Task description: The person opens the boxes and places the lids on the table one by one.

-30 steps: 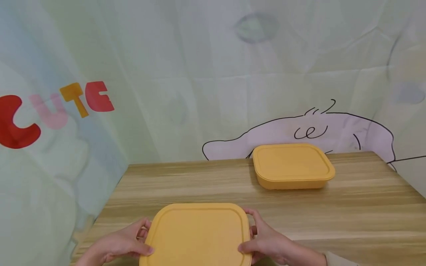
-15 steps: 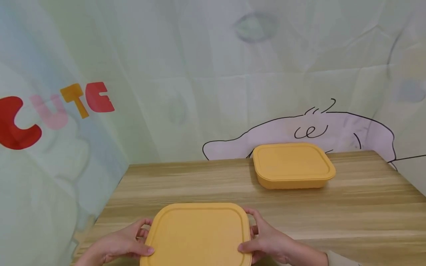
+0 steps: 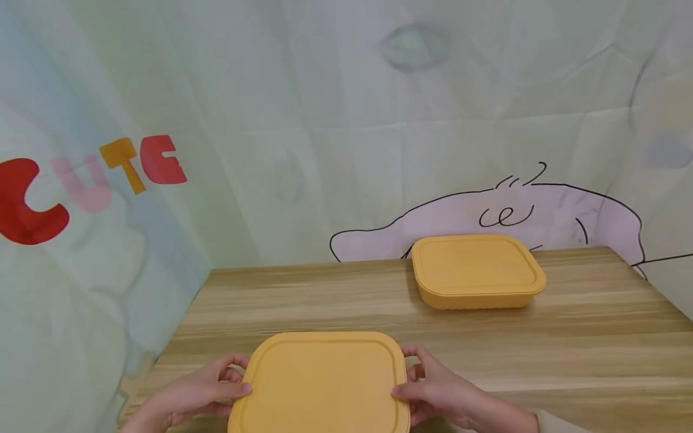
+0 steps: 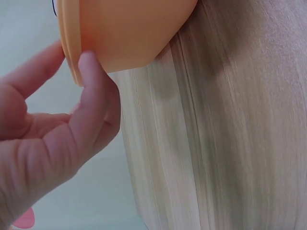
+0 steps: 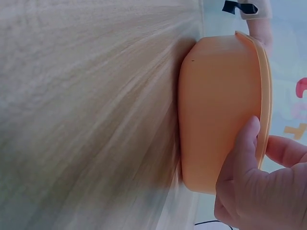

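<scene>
A yellow lidded container [image 3: 323, 385] sits at the near edge of the wooden table [image 3: 325, 300]. My left hand [image 3: 197, 394] grips its left rim, thumb on the lid and fingers against the side. My right hand [image 3: 441, 394] grips the right rim the same way. In the left wrist view the fingers [image 4: 88, 110] press the container's rim [image 4: 72, 52] and wall. In the right wrist view the fingers [image 5: 242, 153] curl round the container [image 5: 216, 110], thumb over the lid edge.
A second yellow lidded container [image 3: 476, 270] stands at the back right of the table. A printed cloth backdrop [image 3: 325, 120] hangs behind and to the left. The table's left edge [image 3: 184, 319] lies close to my left hand.
Both thumbs have slid slightly forward along the lid edge. The container stays in place on the table.
</scene>
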Available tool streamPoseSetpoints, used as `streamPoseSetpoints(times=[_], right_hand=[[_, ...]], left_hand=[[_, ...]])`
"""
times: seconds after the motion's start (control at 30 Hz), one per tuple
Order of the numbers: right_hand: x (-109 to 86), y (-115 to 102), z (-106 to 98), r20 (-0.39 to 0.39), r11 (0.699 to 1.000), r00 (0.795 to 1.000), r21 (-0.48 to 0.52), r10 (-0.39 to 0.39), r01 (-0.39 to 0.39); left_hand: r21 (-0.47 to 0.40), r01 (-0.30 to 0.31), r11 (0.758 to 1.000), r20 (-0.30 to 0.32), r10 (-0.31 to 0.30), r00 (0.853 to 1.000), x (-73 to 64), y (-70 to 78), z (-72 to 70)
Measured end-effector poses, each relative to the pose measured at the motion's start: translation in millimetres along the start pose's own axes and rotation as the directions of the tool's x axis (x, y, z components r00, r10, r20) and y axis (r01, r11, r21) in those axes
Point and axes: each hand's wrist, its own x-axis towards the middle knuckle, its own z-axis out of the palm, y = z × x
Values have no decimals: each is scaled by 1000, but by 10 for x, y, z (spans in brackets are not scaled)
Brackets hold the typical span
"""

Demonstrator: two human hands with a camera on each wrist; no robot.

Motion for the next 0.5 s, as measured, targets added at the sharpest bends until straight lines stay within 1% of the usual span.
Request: streamPoseSetpoints(times=[0.13,0.37,0.5], right_hand=[[-9,-10,-5,-20,1000,1000,-12,-11,11],[-11,-11,-26,-47,994,997,-87,-68,63],[-4,-19,-26,-52,993,995,-87,-80,75]], left_hand=[[7,0,1000,-10,0,1000,7,3,-1],[22,7,1000,-16,-7,1000,3,6,-5],[22,6,1000,-15,-5,1000,2,0,-13]])
